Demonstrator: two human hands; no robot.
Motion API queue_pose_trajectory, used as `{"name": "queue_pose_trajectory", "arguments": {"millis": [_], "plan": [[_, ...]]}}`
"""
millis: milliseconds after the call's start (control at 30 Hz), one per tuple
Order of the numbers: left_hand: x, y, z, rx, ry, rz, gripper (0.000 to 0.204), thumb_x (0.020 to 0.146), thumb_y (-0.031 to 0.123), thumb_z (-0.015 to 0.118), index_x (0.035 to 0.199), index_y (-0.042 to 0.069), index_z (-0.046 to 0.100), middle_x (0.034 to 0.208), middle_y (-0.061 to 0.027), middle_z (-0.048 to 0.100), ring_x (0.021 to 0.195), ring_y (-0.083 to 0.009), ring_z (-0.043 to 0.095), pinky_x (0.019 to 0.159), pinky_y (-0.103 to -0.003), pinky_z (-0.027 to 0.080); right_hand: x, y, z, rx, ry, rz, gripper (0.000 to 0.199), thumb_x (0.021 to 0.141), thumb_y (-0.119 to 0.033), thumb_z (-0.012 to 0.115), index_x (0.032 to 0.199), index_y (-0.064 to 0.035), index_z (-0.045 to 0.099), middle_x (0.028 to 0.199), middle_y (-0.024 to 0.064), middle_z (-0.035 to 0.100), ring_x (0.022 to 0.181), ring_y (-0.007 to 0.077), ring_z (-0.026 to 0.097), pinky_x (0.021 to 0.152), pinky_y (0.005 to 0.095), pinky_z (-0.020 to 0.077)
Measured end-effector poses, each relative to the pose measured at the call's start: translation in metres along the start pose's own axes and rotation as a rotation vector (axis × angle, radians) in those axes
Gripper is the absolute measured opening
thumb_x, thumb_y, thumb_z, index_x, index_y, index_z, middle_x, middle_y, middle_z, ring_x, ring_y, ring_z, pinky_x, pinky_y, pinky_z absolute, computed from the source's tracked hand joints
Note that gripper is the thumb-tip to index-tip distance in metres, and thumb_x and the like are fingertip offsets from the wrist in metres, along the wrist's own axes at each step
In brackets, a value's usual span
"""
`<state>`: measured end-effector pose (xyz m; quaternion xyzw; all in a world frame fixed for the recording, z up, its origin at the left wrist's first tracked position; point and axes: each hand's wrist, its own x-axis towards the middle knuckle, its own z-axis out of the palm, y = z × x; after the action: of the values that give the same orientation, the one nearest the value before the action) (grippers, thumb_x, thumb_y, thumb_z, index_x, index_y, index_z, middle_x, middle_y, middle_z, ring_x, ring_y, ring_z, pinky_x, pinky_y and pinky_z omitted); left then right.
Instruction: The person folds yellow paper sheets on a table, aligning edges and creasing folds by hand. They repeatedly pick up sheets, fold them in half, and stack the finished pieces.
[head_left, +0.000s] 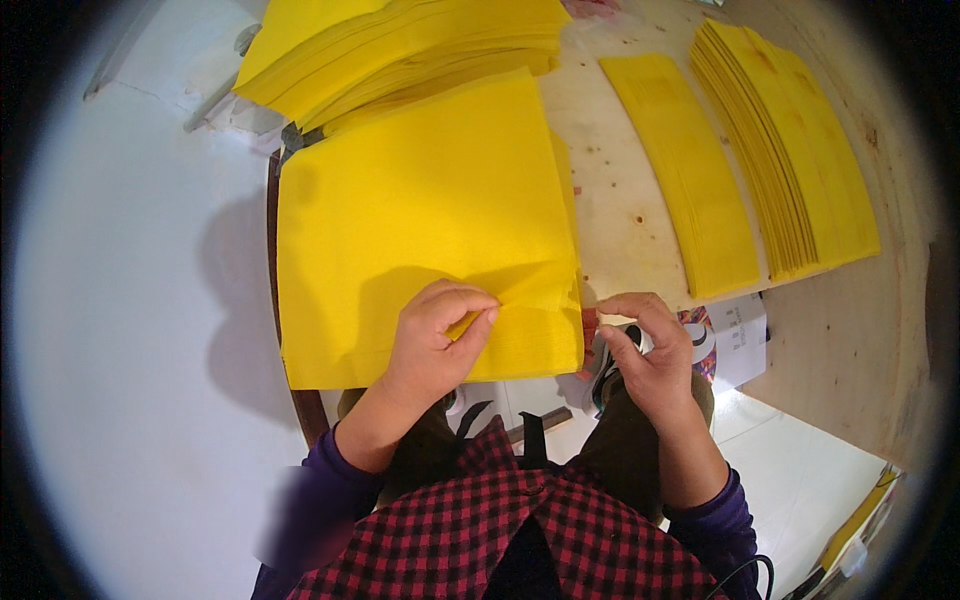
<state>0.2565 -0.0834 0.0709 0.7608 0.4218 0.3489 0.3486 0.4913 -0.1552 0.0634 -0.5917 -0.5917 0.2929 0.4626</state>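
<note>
Centrally, the left hand [438, 335] pinched a fold of the top yellow sheet [425, 225] between thumb and fingers, while the right hand [650, 350], just beside the sheet's near corner, curled closed around a small dark object [607, 372], with folded strips [685, 175] lying well beyond it.

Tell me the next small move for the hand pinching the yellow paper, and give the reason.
Probably lift the pinched sheet clear of the pile. The left hand pinches the near part of the top yellow sheet between thumb and fingers, and a small ridge has risen there, so it looks partly separated. The right hand sits off the stack at its near right corner, beside the wooden table, not pressing the paper.
</note>
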Motion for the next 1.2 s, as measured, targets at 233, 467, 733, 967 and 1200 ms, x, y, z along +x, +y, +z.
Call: {"name": "queue_pose_trajectory", "arguments": {"millis": [233, 467, 733, 967, 1200], "plan": [[0.0, -0.004, 0.001, 0.018, 0.002, 0.046, 0.008, 0.078, 0.0, 0.068, 0.085, 0.001, 0.067, 0.084, -0.0123, 0.068, 0.079, -0.0288, 0.065, 0.071, -0.035, 0.051, 0.012, -0.001, 0.013, -0.037, -0.005, -0.036, 0.03, 0.072, 0.002, 0.073, 0.099, -0.0049, 0.065, 0.089, 0.011, 0.064, 0.082, 0.0258, 0.061, 0.076, 0.034, 0.0493], [0.001, -0.004, 0.002, 0.027, -0.007, 0.063, 0.008, 0.076, -0.001, 0.069, 0.083, 0.002, 0.067, 0.084, -0.0115, 0.068, 0.079, -0.0288, 0.064, 0.07, -0.036, 0.051, 0.014, -0.007, 0.019, 0.006, 0.004, 0.068, 0.03, 0.072, 0.007, 0.072, 0.099, -0.003, 0.065, 0.094, 0.006, 0.066, 0.084, 0.0157, 0.059, 0.077, 0.0268, 0.0484], [0.005, -0.001, 0.002, 0.106, -0.036, 0.168, 0.008, 0.074, 0.0, 0.07, 0.082, 0.002, 0.067, 0.083, -0.0111, 0.068, 0.076, -0.0301, 0.064, 0.069, -0.037, 0.05, 0.017, -0.002, 0.025, 0.049, 0.027, 0.037, 0.028, 0.074, 0.007, 0.069, 0.1, -0.0045, 0.065, 0.087, 0.009, 0.062, 0.079, 0.0189, 0.06, 0.065, 0.0285, 0.0493], [0.006, 0.0, 0.003, 0.16, -0.015, 0.22, 0.008, 0.074, 0.0, 0.069, 0.081, 0.002, 0.066, 0.082, -0.0114, 0.067, 0.075, -0.0302, 0.063, 0.068, -0.038, 0.05, 0.012, 0.001, 0.027, 0.065, 0.026, 0.099, 0.02, 0.076, 0.008, 0.07, 0.093, -0.0026, 0.065, 0.086, 0.0045, 0.063, 0.079, 0.013, 0.06, 0.073, 0.0248, 0.0495], [0.004, 0.001, 0.004, 0.168, 0.067, 0.205, 0.009, 0.074, -0.001, 0.069, 0.082, 0.003, 0.066, 0.083, -0.0105, 0.067, 0.075, -0.0292, 0.063, 0.068, -0.037, 0.049, 0.012, 0.004, 0.026, 0.065, 0.025, 0.074, 0.016, 0.077, 0.009, 0.067, 0.088, -0.0021, 0.064, 0.086, 0.0046, 0.063, 0.078, 0.0126, 0.061, 0.071, 0.0244, 0.0495]]}}
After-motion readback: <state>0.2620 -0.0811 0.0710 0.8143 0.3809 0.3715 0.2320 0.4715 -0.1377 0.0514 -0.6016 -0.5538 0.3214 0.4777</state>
